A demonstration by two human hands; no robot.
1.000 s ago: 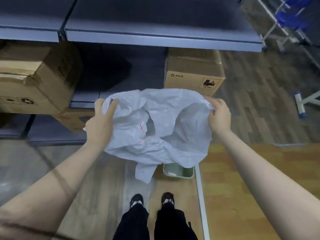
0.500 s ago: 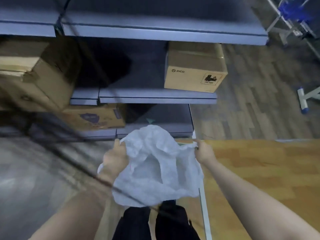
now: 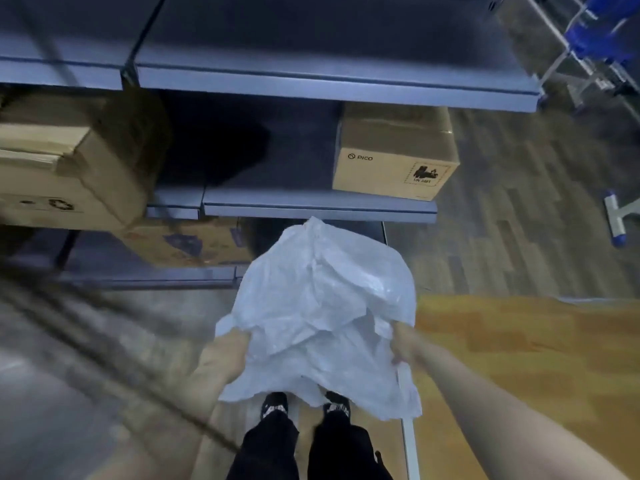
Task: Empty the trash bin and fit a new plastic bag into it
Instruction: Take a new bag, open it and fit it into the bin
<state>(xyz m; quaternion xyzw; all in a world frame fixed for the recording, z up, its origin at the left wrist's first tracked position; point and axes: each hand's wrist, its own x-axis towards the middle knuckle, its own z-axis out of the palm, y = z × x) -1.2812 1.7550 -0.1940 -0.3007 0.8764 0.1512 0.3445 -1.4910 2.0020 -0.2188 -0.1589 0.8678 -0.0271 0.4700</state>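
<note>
A white plastic bag (image 3: 322, 306) billows up and forward in front of me, puffed with air. My left hand (image 3: 225, 355) grips its rim on the left side. My right hand (image 3: 403, 344) grips the rim on the right side. The bag hangs above my two feet (image 3: 304, 405) and covers the floor ahead of them. The trash bin is hidden behind the bag.
Dark metal shelving (image 3: 318, 206) stands directly ahead with cardboard boxes on it: a PICO box (image 3: 394, 154) at the right, larger boxes (image 3: 69, 161) at the left. A white floor strip (image 3: 410, 441) runs beside my right foot. Blue-footed frames (image 3: 616, 216) stand at the far right.
Both hands swung the bag down from chest height to low in front of my legs. The bag now puffs up forward and hides the green bin seen earlier.
</note>
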